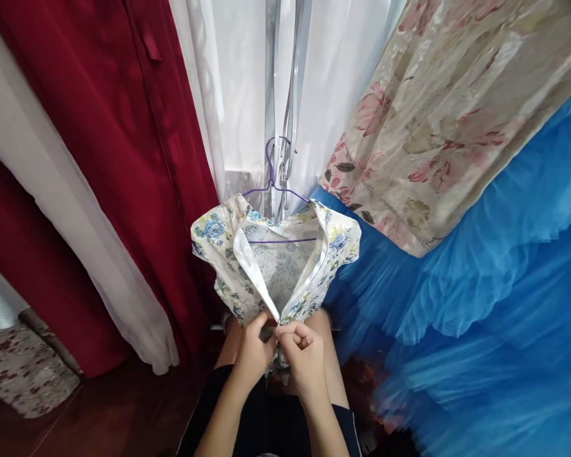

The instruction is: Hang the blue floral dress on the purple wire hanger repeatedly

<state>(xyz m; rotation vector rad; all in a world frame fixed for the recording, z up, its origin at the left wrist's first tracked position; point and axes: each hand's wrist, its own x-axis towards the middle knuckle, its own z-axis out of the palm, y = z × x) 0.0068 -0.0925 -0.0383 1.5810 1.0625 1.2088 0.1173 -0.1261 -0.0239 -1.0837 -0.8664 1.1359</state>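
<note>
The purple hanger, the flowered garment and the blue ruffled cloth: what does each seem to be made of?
Purple hanger: probably coated metal wire; thin, smooth, evenly coloured. Flowered garment: printed fabric, mostly matte, perhaps cotton; its shoulders keep their shape. Blue ruffled cloth: likely tulle or similar netting; its layered edges look sheer.

Red cloth (95, 114) hangs at left, white cloth (240, 76) centrally, ruffled blue fabric (495, 355) at right; the reddish floor (105, 412) (dimly lit) shows below.
</note>
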